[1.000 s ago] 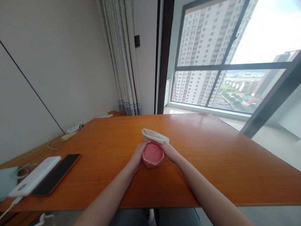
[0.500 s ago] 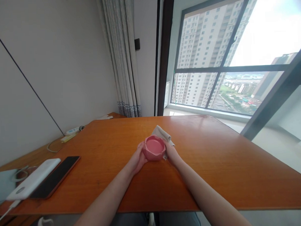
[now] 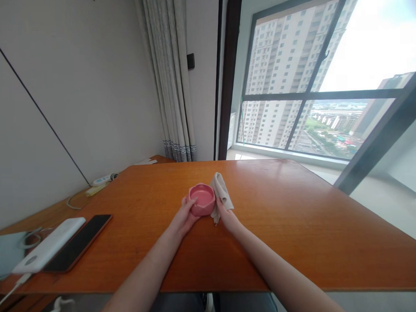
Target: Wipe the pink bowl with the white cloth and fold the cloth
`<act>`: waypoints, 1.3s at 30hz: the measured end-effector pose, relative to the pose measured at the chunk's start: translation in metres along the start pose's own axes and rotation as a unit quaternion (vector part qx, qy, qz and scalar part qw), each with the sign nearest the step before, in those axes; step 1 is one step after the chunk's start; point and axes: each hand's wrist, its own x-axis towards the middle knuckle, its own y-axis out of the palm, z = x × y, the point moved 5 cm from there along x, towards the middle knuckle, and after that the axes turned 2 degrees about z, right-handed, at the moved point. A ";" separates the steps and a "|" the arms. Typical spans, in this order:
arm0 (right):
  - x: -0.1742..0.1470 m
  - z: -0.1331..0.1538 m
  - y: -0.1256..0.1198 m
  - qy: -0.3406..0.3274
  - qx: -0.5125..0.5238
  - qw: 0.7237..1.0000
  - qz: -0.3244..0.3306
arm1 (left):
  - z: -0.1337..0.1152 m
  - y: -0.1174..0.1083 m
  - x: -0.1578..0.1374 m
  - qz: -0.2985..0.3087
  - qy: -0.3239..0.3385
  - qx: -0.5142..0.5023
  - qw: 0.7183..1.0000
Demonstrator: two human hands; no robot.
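Note:
A pink ashtray-like dish (image 3: 202,200) with a notched rim is held above the middle of the wooden table, its hollow tilted toward me. My left hand (image 3: 185,216) grips its left side, the thumb over the rim and the fingers underneath. In my right hand (image 3: 226,214) is a light grey cloth (image 3: 221,190), pressed against the dish's right side. Part of the cloth stands up beyond the fingers and a corner hangs below. Most of the right fingertips are hidden by the cloth.
At the table's (image 3: 299,225) left edge lie a black phone (image 3: 79,242) and a white power bank (image 3: 49,245) with a cable plugged in. A power strip (image 3: 102,180) sits by the wall. Behind are a curtain (image 3: 173,75) and a large window (image 3: 304,95).
Both hands and the dish have shifted a little to the left. The cloth has come round from behind the dish to its right side, and more of it shows.

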 end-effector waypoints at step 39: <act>0.012 -0.005 -0.011 0.086 0.100 0.990 -0.047 | 0.015 0.005 -0.006 0.002 -0.062 0.088 0.994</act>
